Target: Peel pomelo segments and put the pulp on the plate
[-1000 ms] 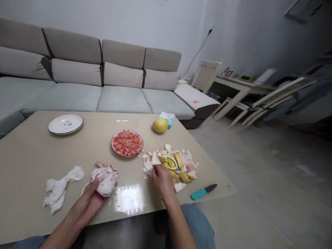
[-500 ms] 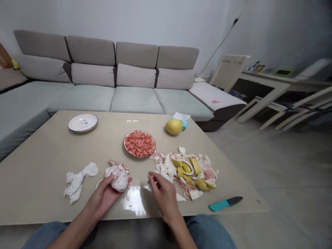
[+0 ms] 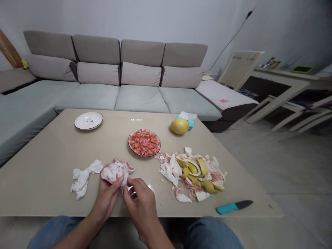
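Right hand (image 3: 138,199): fingers drawn together in a pinch, tips on the lower edge of the peeled pomelo (image 3: 114,174). Left hand (image 3: 105,197): fingers curled up around the near side, the fruit cupped from below. The fruit is held just above the table edge nearest the person; a gap under it cannot be confirmed.

Specimen: irregular, lumpy mass, white fibrous membrane over pink pulp, long axis running roughly left to right, with a pink torn flap at the right end pointing away and to the right. The right hand hides part of its lower edge.

Surroundings: crumpled white tissue (image 3: 83,180) just left of the left hand. Round plate of cubed pink pomelo flesh (image 3: 144,142) directly ahead. Heap of peel (image 3: 190,174) to the right, with yellow rind curls and ragged white pith. Ceramic knife (image 3: 234,206), teal handle and black blade, near the right table edge. Whole yellow pomelo (image 3: 180,126) beside a tissue packet (image 3: 188,120) at the far side. White plate (image 3: 88,121) at far left. All rest on a glossy beige table (image 3: 46,169), with a grey fabric sofa (image 3: 140,76) beyond
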### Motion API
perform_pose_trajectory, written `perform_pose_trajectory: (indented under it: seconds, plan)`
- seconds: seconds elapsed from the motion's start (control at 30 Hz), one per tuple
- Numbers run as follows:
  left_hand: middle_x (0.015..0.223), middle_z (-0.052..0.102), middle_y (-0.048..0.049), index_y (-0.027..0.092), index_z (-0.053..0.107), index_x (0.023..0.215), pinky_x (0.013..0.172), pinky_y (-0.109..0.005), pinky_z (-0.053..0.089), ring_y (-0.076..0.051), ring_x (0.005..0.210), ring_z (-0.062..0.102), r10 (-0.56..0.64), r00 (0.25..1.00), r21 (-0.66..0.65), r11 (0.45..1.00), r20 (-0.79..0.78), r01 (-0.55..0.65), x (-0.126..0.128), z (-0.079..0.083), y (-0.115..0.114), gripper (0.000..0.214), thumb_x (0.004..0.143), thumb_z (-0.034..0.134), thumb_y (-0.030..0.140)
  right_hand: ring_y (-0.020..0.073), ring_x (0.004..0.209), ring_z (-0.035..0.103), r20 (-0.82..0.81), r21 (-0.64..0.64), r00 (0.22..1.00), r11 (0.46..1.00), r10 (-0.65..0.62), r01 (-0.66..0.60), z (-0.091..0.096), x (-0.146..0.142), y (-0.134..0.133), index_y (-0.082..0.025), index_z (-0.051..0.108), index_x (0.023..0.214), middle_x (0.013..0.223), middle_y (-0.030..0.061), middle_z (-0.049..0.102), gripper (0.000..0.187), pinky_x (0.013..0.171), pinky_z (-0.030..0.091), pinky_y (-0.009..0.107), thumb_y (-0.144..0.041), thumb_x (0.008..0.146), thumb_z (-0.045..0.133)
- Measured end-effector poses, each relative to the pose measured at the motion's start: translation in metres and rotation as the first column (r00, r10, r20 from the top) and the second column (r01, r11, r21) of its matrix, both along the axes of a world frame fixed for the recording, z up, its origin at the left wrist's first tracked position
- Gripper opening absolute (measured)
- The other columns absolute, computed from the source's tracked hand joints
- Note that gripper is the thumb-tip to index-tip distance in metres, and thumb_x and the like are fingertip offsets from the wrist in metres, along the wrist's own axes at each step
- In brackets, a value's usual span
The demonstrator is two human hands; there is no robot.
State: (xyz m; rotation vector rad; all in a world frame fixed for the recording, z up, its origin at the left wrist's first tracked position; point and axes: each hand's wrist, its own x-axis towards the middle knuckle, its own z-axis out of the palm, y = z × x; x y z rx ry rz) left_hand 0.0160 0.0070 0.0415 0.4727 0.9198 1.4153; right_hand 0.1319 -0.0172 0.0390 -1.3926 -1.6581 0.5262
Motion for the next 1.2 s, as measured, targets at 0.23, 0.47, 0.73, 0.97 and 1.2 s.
perform_pose_trajectory:
  seconds: [0.23,0.47,0.73,0.97,1.2]
  plan:
    - [0.111,0.067,0.0000,0.030,0.052,0.121,0.093,-0.030,0.048,-0.019,0.106,0.064,0.074,0.994,0.029,0.997,-0.081,-0.072,0.003,-0.001,-0.003,0.066,0.064,0.085,0.018,0.0165,0.064,0.063,-0.038,-0.044,0.999,0.999,0.020,-0.022,0.010,0.002,0.003,-0.017,0.074,0.096,0.075,0.0051,0.068,0.020,0.059,0.052,0.024,-0.015,0.083,0.058]
    - [0.115,0.060,0.0004,0.031,0.050,0.118,0.093,-0.028,0.045,-0.019,0.108,0.058,0.092,0.975,0.092,0.993,-0.202,-0.074,0.001,-0.002,-0.007,0.064,0.064,0.084,0.022,0.0151,0.059,0.065,-0.238,-0.161,0.971,0.987,-0.023,-0.016,0.017,0.007,0.008,-0.016,0.075,0.079,0.070,0.0037,0.070,0.013,0.055,0.050,0.021,-0.014,0.077,0.063]
    - [0.104,0.059,0.0026,0.029,0.051,0.108,0.085,-0.025,0.046,-0.018,0.095,0.059,0.180,0.934,0.132,0.980,-0.310,-0.146,0.004,0.009,-0.006,0.069,0.052,0.089,0.018,0.0140,0.054,0.058,-0.027,-0.078,0.996,0.993,-0.088,0.086,0.017,0.004,0.014,-0.018,0.069,0.066,0.061,0.0005,0.065,0.014,0.052,0.042,0.022,-0.009,0.070,0.059]
    - [0.118,0.060,-0.0021,0.029,0.048,0.117,0.096,-0.031,0.044,-0.020,0.109,0.058,0.039,0.990,0.058,0.998,-0.133,-0.032,-0.002,0.004,-0.004,0.066,0.062,0.084,0.024,0.0150,0.056,0.062,-0.273,-0.202,0.961,0.979,-0.051,-0.006,0.022,0.007,0.013,-0.016,0.072,0.079,0.068,0.0032,0.070,0.014,0.053,0.049,0.022,-0.017,0.075,0.059]
    - [0.118,0.059,-0.0048,0.027,0.047,0.108,0.095,-0.033,0.046,-0.024,0.111,0.059,0.237,0.876,0.246,0.959,-0.420,-0.142,-0.003,0.003,-0.006,0.072,0.049,0.088,0.016,0.0155,0.061,0.060,-0.073,-0.154,0.995,0.987,-0.062,0.050,0.024,0.006,0.004,-0.018,0.072,0.075,0.069,0.0036,0.069,0.017,0.058,0.046,0.024,-0.010,0.074,0.057]
